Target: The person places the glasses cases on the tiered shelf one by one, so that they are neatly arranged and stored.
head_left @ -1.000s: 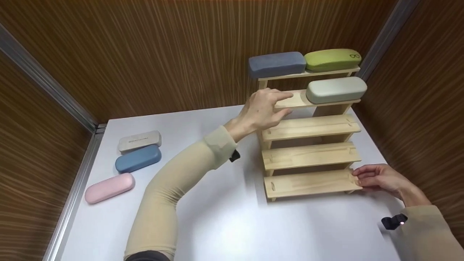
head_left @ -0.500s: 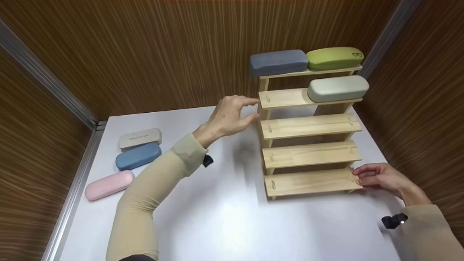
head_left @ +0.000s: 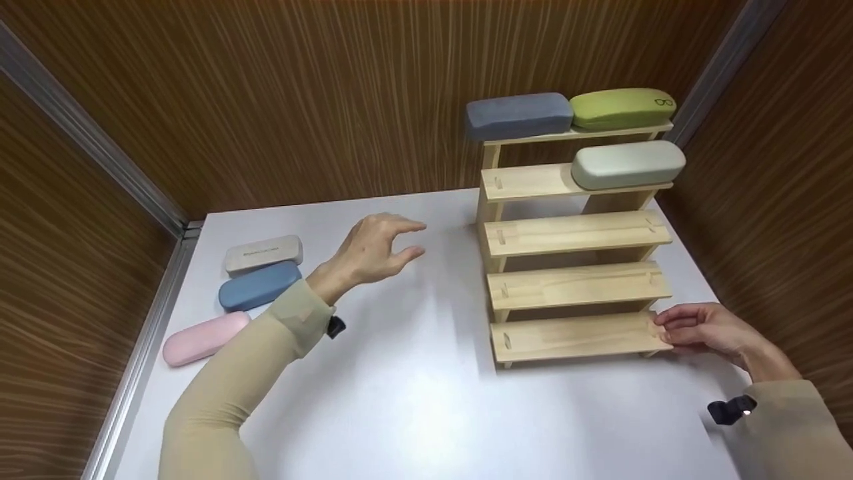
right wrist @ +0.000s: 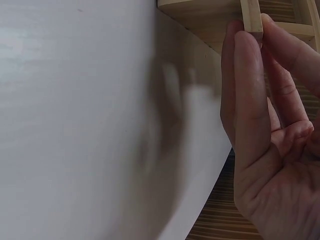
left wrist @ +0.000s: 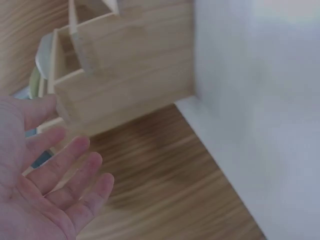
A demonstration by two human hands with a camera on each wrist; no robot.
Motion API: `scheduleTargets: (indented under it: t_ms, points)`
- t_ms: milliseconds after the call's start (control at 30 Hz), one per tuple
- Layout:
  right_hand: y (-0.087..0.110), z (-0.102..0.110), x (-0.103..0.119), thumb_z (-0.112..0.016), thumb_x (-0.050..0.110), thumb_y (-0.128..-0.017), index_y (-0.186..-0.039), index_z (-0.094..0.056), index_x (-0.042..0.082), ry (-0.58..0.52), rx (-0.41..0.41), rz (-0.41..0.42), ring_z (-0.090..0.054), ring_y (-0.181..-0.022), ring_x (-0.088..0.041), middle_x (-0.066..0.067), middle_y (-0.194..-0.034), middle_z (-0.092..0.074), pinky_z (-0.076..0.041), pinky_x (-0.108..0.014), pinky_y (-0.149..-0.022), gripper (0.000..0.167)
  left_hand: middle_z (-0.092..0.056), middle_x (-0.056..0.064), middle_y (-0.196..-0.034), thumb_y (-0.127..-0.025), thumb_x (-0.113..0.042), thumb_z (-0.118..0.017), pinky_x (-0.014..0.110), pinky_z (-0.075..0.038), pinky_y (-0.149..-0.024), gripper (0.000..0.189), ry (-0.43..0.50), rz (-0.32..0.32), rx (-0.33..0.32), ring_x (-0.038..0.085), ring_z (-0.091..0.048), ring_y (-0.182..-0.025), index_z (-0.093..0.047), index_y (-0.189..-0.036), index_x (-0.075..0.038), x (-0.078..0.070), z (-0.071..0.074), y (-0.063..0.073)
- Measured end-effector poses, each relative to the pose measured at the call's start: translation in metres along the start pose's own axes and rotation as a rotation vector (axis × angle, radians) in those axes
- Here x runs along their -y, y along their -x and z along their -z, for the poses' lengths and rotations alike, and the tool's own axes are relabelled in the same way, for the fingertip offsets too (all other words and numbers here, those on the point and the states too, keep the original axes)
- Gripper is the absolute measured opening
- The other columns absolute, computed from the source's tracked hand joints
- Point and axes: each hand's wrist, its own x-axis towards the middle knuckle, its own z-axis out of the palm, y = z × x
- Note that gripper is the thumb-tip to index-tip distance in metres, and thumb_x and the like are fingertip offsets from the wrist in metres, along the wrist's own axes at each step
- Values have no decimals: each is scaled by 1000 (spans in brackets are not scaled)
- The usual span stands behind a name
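My left hand (head_left: pixel 373 250) hangs over the table between the glasses cases and the rack, thumb and fingers spread apart around nothing. In the left wrist view its palm and loose fingers (left wrist: pixel 80 172) show bare. My right hand (head_left: pixel 710 333) pinches the right end of the lowest step of a wooden tiered rack (head_left: pixel 576 283); the right wrist view has the board's end (right wrist: pixel 252 22) between thumb and fingers. A slate-blue glasses case (head_left: pixel 520 115) and a lime-green glasses case (head_left: pixel 623 109) lie side by side on the top step. On the second step's right half lies a pale mint glasses case (head_left: pixel 628 165).
At the table's left lie a beige glasses case (head_left: pixel 263 253), a blue glasses case (head_left: pixel 260 285) and a pink glasses case (head_left: pixel 205 339). Wood-grain walls (head_left: pixel 300 100) stand behind and on both sides of the white table (head_left: pixel 426 407).
My left hand has drawn back from the rack's second step, moving left and down over the table, fingers still apart. My right hand keeps its pinch on the lowest step.
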Motion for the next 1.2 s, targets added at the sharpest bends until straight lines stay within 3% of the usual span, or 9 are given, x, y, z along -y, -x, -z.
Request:
scheduleTargets:
  t_ms: [500, 633, 867, 1200]
  points:
    - [0, -1, -1, -66, -9, -105, -115, -86, 25, -36, 27, 25, -80, -91, -4, 11, -100, -85, -69, -25, -80, 41, -82, 11, -139, -105, -28, -80, 58, -59, -116, 36, 12, 142, -7, 37, -77, -133, -81, -136, -11, 54, 7, 73]
    - [1, 0, 0, -66, -10, -104, -115, -86, 24, -35, 31, 30, -80, -92, -4, 10, -102, -86, -68, -25, -80, 41, -83, 11, -136, -104, -26, -82, 59, -61, -111, 33, 31, 185, -31, 37, -78, -128, -83, -133, -11, 67, 12, 93]
    - [2, 0, -2, -67, -11, -104, -114, -86, 23, -40, 20, 27, -80, -91, -5, 10, -101, -86, -69, -25, -80, 40, -84, 12, -132, -100, -20, -85, 59, -66, -100, 32, 35, 234, -66, 37, -80, -120, -84, -131, -10, 90, 25, 123]
    - [3, -1, 1, -69, -9, -103, -113, -85, 23, -26, -3, 11, -80, -91, -5, 10, -101, -85, -69, -26, -81, 38, -81, 23, -133, -99, -18, -82, 68, -58, -109, 32, -54, 296, -104, 50, -75, -128, -83, -128, -4, 121, 47, 174]
